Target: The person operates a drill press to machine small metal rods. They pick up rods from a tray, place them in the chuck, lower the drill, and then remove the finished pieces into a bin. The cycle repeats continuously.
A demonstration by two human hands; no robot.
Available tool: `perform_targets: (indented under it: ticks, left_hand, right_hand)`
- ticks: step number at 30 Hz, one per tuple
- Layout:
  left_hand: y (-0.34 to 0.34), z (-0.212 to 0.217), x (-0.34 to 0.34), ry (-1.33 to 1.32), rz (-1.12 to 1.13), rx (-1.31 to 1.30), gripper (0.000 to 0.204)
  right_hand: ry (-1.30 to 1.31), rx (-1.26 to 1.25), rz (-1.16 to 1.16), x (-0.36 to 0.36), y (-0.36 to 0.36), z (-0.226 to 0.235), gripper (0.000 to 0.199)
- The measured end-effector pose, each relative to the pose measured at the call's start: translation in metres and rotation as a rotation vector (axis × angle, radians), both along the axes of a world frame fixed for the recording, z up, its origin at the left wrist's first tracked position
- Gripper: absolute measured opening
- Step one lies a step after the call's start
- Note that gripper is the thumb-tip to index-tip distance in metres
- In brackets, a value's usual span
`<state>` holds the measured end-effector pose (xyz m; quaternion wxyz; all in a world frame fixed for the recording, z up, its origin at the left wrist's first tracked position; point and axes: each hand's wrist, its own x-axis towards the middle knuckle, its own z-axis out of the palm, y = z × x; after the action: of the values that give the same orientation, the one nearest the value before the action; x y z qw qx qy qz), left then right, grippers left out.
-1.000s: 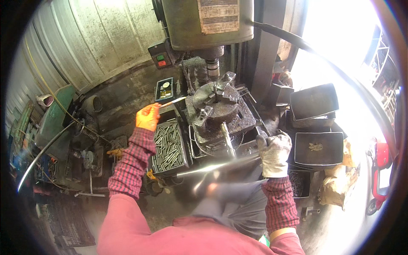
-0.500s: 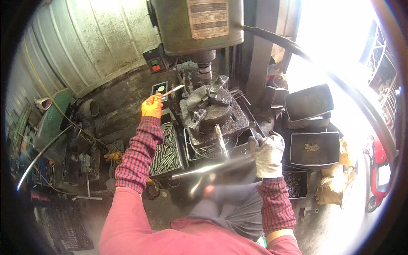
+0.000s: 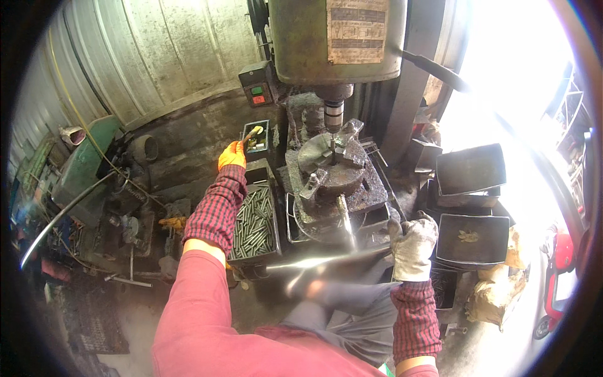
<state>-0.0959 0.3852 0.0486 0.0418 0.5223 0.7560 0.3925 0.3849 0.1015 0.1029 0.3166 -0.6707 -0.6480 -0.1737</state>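
Observation:
My left hand [image 3: 232, 154], in an orange glove, grips a thin brush [image 3: 251, 134] whose tip sits over a small dark tin [image 3: 259, 138] behind the machine table. My right hand [image 3: 412, 244], in a grey work glove, is curled around a dark lever [image 3: 393, 221] at the table's front right corner. Between the hands a round chuck [image 3: 333, 166] sits on the oily drill-press table [image 3: 377, 191], directly under the spindle [image 3: 333, 116]. A long shiny metal bar [image 3: 326, 259] lies across my lap.
A black tray of several short metal rods [image 3: 254, 220] stands left of the table. Two dark metal bins [image 3: 471, 169] [image 3: 472, 237] are stacked at the right. A switch box with green and red buttons [image 3: 259, 94] hangs on the wall. Scrap and tools litter the floor at left.
My left hand has carried the brush from beside the chuck back and left to the small tin. My right hand has stayed on the lever. The view has tilted upward.

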Motion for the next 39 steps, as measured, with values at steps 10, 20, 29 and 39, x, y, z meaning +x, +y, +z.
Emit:
perform_targets:
  ticks: [10, 20, 29, 39]
  left_hand:
    - [-0.167, -0.069, -0.048, -0.274, -0.077, -0.064, 0.074]
    - [-0.459, -0.230, -0.021, -0.318, -0.051, -0.332, 0.039]
    - [-0.551, -0.268, -0.057, -0.081, 0.080, -0.694, 0.044]
    - [-0.579, -0.308, -0.068, -0.013, 0.214, -1.001, 0.051]
  right_hand:
    - [0.892, 0.419, 0.305, 0.075, -0.071, 0.152, 0.046]
    - [-0.825, 0.743, -1.011, 0.089, -0.181, 0.266, 0.030]
    - [-1.150, 0.705, -1.230, 0.069, -0.184, 0.243, 0.036]
    - [-2.610, -1.458, -3.177, 0.092, -0.194, 0.211, 0.057]
